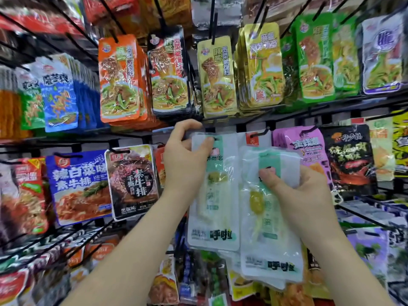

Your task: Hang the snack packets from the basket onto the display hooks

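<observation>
My left hand pinches the top of a white-and-green snack packet and holds it up at a black display hook on the middle rail. Its thumb lies over the packet's hang hole, so I cannot tell whether the hook passes through. My right hand grips a stack of matching white-and-green packets, thumb on the front near the top, a little lower and to the right. The basket is out of view.
Packed hooks surround the spot: a black steak packet and a blue packet to the left, a pink packet and a black crab packet to the right. Rows of orange, yellow and green packets hang above. Black hook rods stick out towards me.
</observation>
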Tool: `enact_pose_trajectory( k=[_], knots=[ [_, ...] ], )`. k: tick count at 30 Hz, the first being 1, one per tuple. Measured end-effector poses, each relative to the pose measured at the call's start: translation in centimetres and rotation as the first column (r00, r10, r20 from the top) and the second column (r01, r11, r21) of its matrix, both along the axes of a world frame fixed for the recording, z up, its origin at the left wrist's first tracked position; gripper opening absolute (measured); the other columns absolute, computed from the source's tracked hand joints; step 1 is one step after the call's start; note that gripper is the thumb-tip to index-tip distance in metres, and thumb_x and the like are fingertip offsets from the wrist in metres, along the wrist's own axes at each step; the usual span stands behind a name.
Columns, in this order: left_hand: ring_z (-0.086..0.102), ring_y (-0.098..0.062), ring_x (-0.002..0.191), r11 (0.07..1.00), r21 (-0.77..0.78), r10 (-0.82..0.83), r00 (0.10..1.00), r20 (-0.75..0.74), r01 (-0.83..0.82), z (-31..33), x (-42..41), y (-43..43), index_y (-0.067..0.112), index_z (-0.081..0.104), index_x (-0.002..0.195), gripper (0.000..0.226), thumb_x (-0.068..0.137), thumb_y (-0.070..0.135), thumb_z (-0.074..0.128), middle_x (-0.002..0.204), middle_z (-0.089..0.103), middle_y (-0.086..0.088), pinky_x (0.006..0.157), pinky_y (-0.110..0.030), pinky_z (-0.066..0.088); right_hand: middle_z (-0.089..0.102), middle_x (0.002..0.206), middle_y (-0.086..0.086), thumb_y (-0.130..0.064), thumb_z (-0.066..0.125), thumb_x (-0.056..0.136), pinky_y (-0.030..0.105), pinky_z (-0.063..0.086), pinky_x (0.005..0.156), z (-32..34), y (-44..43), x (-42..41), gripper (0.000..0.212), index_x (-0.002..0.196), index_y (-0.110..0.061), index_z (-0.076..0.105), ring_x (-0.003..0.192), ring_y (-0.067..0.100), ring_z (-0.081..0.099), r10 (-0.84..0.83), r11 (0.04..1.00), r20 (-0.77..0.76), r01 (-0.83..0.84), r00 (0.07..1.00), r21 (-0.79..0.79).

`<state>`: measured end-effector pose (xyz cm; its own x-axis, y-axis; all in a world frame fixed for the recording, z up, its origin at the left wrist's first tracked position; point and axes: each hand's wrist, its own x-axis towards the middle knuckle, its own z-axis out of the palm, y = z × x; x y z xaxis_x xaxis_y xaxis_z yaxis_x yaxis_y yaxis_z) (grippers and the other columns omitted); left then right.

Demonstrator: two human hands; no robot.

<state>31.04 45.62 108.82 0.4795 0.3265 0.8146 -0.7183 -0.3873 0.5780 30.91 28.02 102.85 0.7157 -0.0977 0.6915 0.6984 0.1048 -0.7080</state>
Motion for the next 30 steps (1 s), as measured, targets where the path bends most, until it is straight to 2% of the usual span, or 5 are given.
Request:
enact_pose_trajectory(
  k=[7,13,19,24,30],
  knots=[
    [0.059,0.018,0.078,0.992,0.089,0.089,0.996,-0.025,-0.086,-1.7,0.8,0.8,0.016,0.072,0.099,0.018,0.088,0.003,0.066,0.087,0.065,0.019,0.072,-0.003,0.042,0.072,0.071,-0.01,-0.02,0.073,0.082,0.025,0.052,0.054,0.1,-0.6,0.0,0.013,0.073,-0.029,0.07,0.06,0.009,0.065,-0.083,0.996,0.028,0.083,0.996,-0.021],
    [0.069,-0.002,0.087,0.99,0.126,0.042,0.988,0.147,-0.061,-0.9,0.1,0.5,0.022,0.073,0.101,0.02,0.088,0.008,0.068,0.095,0.073,0.011,0.08,-0.024,0.054,0.073,0.079,-0.002,-0.026,0.072,0.078,0.038,0.054,0.061,0.4,-1.2,-0.2,0.007,0.074,-0.031,0.071,0.064,0.015,0.066,-0.085,0.996,0.038,0.085,0.996,-0.006],
    [0.063,0.009,0.082,0.965,0.197,0.145,0.977,0.154,-0.174,-0.3,0.8,-0.1,0.017,0.072,0.107,0.021,0.089,0.009,0.067,0.09,0.065,0.021,0.077,-0.011,0.049,0.074,0.077,-0.006,-0.023,0.072,0.079,0.032,0.056,0.059,0.5,-2.0,-0.3,0.009,0.077,-0.031,0.071,0.066,0.014,0.069,-0.072,0.997,0.042,0.073,0.996,-0.012],
    [0.058,-0.002,0.099,0.922,0.276,0.269,0.962,0.044,-0.27,-0.4,2.0,0.5,0.015,0.069,0.116,0.03,0.086,0.014,0.07,0.101,0.063,0.015,0.088,-0.011,0.041,0.074,0.076,-0.007,-0.03,0.07,0.074,0.03,0.057,0.057,0.8,-2.5,-0.4,0.008,0.082,-0.028,0.071,0.066,0.016,0.07,-0.064,0.998,0.042,0.065,0.997,-0.02],
    [0.053,-0.024,0.103,0.696,0.597,0.469,0.882,0.045,-0.4,-1.2,4.2,1.6,0.017,0.05,0.138,0.051,0.089,0.008,0.063,0.113,0.055,-0.008,0.077,-0.02,0.032,0.075,0.077,-0.009,-0.03,0.069,0.073,0.029,0.059,0.057,0.8,-2.7,-0.2,0.011,0.083,-0.026,0.071,0.066,0.013,0.071,-0.048,0.998,0.044,0.05,0.998,-0.034]
  ],
)
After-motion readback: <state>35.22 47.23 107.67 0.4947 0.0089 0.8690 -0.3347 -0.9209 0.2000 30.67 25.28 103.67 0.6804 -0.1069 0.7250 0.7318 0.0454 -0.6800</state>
